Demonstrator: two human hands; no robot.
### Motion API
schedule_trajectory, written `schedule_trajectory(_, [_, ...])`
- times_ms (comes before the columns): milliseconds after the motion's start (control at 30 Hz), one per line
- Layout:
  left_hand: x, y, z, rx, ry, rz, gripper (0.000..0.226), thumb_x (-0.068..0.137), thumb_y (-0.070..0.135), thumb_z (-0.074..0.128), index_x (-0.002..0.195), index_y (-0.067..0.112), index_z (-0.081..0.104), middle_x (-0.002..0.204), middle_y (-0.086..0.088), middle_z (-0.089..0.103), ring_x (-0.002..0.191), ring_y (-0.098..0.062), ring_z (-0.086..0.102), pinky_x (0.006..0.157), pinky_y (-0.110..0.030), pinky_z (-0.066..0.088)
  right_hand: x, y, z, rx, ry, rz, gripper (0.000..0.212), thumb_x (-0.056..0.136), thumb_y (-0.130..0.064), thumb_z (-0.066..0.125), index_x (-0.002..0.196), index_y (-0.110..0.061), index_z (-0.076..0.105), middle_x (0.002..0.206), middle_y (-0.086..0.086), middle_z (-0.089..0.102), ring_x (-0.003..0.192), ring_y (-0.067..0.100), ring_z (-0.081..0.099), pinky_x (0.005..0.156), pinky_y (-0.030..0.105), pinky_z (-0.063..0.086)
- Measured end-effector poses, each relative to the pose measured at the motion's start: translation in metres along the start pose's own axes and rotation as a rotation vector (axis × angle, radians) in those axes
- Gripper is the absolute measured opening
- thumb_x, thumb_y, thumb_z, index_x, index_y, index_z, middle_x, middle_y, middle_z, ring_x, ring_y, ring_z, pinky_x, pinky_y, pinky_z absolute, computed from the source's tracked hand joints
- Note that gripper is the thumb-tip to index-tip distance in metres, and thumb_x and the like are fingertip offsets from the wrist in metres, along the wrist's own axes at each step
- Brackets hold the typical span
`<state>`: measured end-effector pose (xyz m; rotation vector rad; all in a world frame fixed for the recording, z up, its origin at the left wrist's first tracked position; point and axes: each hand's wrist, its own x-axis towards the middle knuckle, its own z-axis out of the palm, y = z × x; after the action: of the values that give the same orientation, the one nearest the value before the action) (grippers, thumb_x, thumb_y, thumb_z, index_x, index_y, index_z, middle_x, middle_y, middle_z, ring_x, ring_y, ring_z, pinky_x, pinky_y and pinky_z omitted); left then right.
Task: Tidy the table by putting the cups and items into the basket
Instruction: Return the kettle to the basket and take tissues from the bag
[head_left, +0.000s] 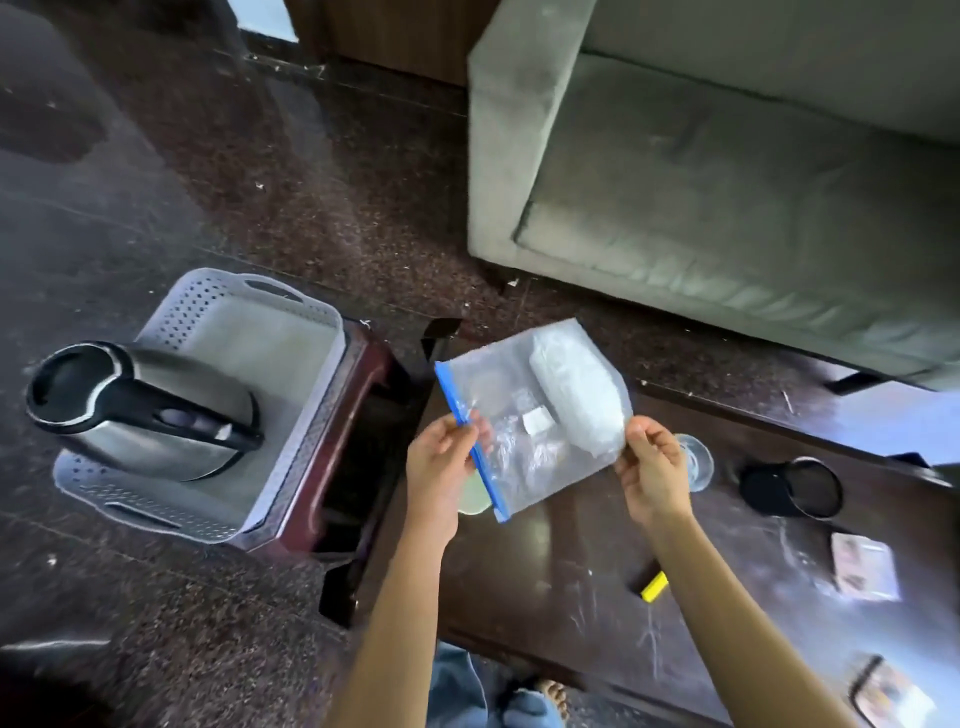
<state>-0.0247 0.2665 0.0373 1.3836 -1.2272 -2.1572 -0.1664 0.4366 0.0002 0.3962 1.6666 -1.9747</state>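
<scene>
A clear zip bag (535, 415) with a blue seal strip and white packets inside hangs above the dark table's (571, 587) left end. My left hand (441, 462) pinches the blue strip; my right hand (654, 467) pinches the opposite corner. To the left, a grey perforated basket (311, 364) rests on a small wooden stool and holds a steel kettle (140, 410) with a black handle. A clear glass (696, 462) stands behind my right hand, and a black cup (795, 488) lies on its side further right. A pale green disc (472, 493) peeks out under the bag.
On the table lie a yellow marker (652, 586), a small card packet (865, 569) and another packet (888, 693) at the right edge. A grey sofa (727, 182) stands beyond the table. The floor is dark speckled stone. My feet show below the table edge.
</scene>
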Motion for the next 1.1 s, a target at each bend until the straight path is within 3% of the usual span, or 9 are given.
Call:
schedule_trajectory(100, [-0.019,-0.015,0.023,0.049,-0.057,-0.004,0.008,0.09,0.003,0.062,0.089,-0.003,0.066,0.077,-0.013,0.066,0.071,-0.023,0.061,0.073,-0.036,0.05,-0.006,0.023,-0.04,-0.178,0.097,0.134,0.026,0.095,0.003,0.047,0.078,-0.013,0.059,0.06,-0.006,0.064,0.058,0.011,0.056,0.055,0.023,0.047])
schedule_trajectory(233, [-0.037,-0.039,0.047,0.16,-0.106,-0.015,0.011,0.082,0.01,0.073,0.085,0.001,0.067,0.075,-0.009,0.073,0.073,-0.022,0.069,0.07,-0.038,0.053,-0.039,0.027,-0.056,-0.636,0.2,0.041,0.014,0.095,-0.027,0.056,0.094,-0.015,0.063,0.086,-0.005,0.063,0.085,0.013,0.056,0.079,0.025,0.038])
schedule_trajectory(400, [-0.05,-0.073,0.071,0.414,-0.126,0.036,0.01,0.081,0.026,0.074,0.072,0.03,0.074,0.073,-0.004,0.074,0.072,-0.023,0.069,0.072,-0.04,0.06,-0.066,0.018,-0.057,-0.482,-0.272,-0.127,0.051,0.08,-0.04,0.069,0.123,-0.018,0.052,0.118,-0.008,0.062,0.106,0.008,0.061,0.088,0.022,0.052])
schedule_trajectory(500, [-0.056,-0.093,0.077,0.558,-0.127,0.083,0.013,0.085,0.027,0.066,0.078,0.018,0.073,0.071,-0.002,0.073,0.072,-0.026,0.07,0.07,-0.044,0.06,-0.071,0.021,-0.063,-0.643,-0.353,-0.141,0.048,0.078,-0.033,0.077,0.117,-0.024,0.051,0.106,-0.011,0.067,0.097,0.007,0.066,0.083,0.023,0.055])
schedule_trajectory(600, [-0.061,-0.11,0.074,0.693,-0.047,0.183,0.019,0.084,0.017,0.064,0.069,0.005,0.068,0.061,-0.005,0.069,0.058,-0.017,0.063,0.058,-0.034,0.052,-0.068,0.028,-0.078,-0.744,-0.226,-0.211,0.034,0.082,-0.01,0.072,0.106,-0.023,0.052,0.096,-0.018,0.065,0.084,-0.005,0.064,0.075,0.013,0.053])
schedule_trajectory(700, [-0.069,-0.122,0.075,0.775,0.021,0.21,0.023,0.084,0.011,0.059,0.061,0.008,0.064,0.056,0.0,0.066,0.053,-0.01,0.061,0.052,-0.019,0.044,-0.067,0.037,-0.099,-0.812,-0.092,-0.229,0.032,0.08,0.004,0.06,0.098,-0.02,0.05,0.092,-0.009,0.062,0.08,0.007,0.059,0.066,0.009,0.046])
schedule_trajectory(833, [-0.078,-0.139,0.088,0.792,0.046,0.249,0.023,0.084,0.008,0.059,0.061,0.009,0.061,0.057,-0.002,0.064,0.053,-0.015,0.063,0.051,-0.023,0.05,-0.065,0.056,-0.132,-1.212,0.006,-0.613,0.02,0.078,0.003,0.051,0.093,-0.009,0.058,0.103,0.002,0.053,0.087,0.016,0.038,0.076,0.025,0.037])
schedule_trajectory(1000, [-0.092,-0.16,0.106,0.863,0.018,0.358,0.013,0.085,0.016,0.064,0.072,0.013,0.065,0.064,0.001,0.069,0.06,-0.017,0.064,0.061,-0.034,0.053,-0.067,0.065,-0.142,-1.417,-0.386,-0.567,0.017,0.083,-0.002,0.056,0.095,-0.006,0.068,0.093,0.005,0.061,0.082,0.018,0.059,0.06,0.029,0.047])
schedule_trajectory(1100, [-0.103,-0.17,0.115,0.909,0.007,0.397,0.007,0.084,0.023,0.066,0.08,0.017,0.07,0.07,0.001,0.072,0.064,-0.015,0.066,0.061,-0.032,0.053,-0.059,0.07,-0.133,-1.627,-0.443,-0.325,0.014,0.055,-0.005,0.072,0.065,-0.012,0.065,0.06,0.003,0.056,0.047,0.016,0.056,0.04,0.022,0.026])
